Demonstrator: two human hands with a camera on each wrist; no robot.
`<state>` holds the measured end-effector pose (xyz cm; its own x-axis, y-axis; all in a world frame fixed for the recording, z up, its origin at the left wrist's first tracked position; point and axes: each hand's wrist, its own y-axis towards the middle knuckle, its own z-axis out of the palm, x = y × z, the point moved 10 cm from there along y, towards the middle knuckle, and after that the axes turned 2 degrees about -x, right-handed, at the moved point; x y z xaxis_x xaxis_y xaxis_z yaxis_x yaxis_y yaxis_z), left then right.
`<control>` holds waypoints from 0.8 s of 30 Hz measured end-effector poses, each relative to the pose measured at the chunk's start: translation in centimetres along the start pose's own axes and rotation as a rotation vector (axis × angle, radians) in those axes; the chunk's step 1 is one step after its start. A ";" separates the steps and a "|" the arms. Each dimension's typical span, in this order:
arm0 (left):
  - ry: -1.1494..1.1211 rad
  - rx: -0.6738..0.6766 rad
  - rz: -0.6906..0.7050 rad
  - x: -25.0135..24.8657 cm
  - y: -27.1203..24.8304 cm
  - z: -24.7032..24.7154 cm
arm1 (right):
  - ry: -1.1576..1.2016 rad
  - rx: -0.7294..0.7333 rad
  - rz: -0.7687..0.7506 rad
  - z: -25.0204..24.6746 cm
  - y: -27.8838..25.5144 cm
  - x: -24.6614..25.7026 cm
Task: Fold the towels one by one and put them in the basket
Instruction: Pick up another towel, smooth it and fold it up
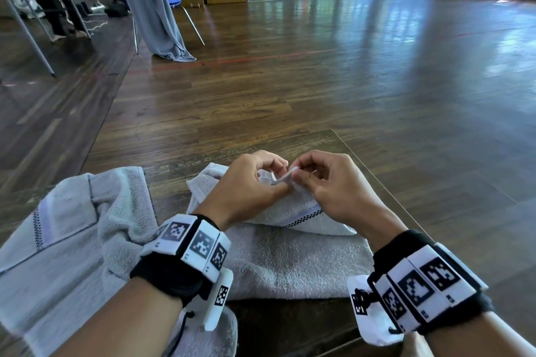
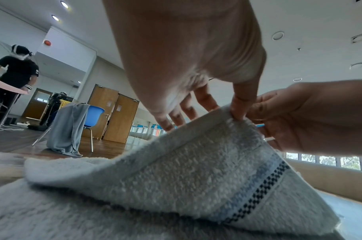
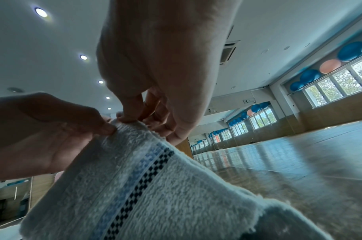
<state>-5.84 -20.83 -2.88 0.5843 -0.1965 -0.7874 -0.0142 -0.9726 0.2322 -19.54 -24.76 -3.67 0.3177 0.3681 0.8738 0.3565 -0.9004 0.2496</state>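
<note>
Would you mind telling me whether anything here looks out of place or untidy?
Nothing looks damaged or spilled. Both hands, left hand and right hand, pinch one corner of the towel, while a second towel lies rumpled to the left. No basket shows on the table.

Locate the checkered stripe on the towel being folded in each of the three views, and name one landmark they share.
Head: the checkered stripe lies low of centre, between the wrists, on the towel.
Left wrist: the stripe runs diagonally at lower right, below the right hand.
Right wrist: the stripe runs diagonally at lower centre, beside the left hand.
Shared landmark: the lifted towel corner both hands pinch.
</note>
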 end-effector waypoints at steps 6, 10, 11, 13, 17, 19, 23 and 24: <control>0.031 -0.158 -0.005 0.1 -0.1 -2.0 | -0.035 -0.076 -0.039 -1.5 -0.1 0.3; 0.063 -0.067 0.009 -0.3 -0.2 -0.9 | -0.019 -0.062 -0.062 -1.4 -0.3 0.6; 0.065 -0.054 0.013 -0.3 -0.1 -0.6 | -0.012 -0.052 -0.070 -1.2 -0.3 0.7; 0.068 -0.048 0.025 -0.4 0.0 -0.5 | -0.007 -0.051 -0.078 -1.2 -0.4 0.8; 0.104 0.022 0.047 -0.3 0.0 0.0 | -0.014 -0.041 -0.081 -1.3 -0.4 0.9; 0.158 0.053 0.081 -0.3 -0.1 0.3 | -0.020 -0.022 -0.085 -1.3 -0.5 1.1; 0.173 0.060 0.149 -0.7 -0.4 0.1 | -0.022 -0.032 -0.068 -2.1 -0.6 1.0; 0.189 0.055 0.166 -0.9 -0.4 0.1 | -0.025 -0.036 -0.063 -2.3 -0.6 0.9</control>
<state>-6.40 -20.24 -2.33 0.7113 -0.3325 -0.6192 -0.1640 -0.9352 0.3138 -21.49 -24.43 -2.07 0.3175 0.4298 0.8453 0.3451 -0.8826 0.3191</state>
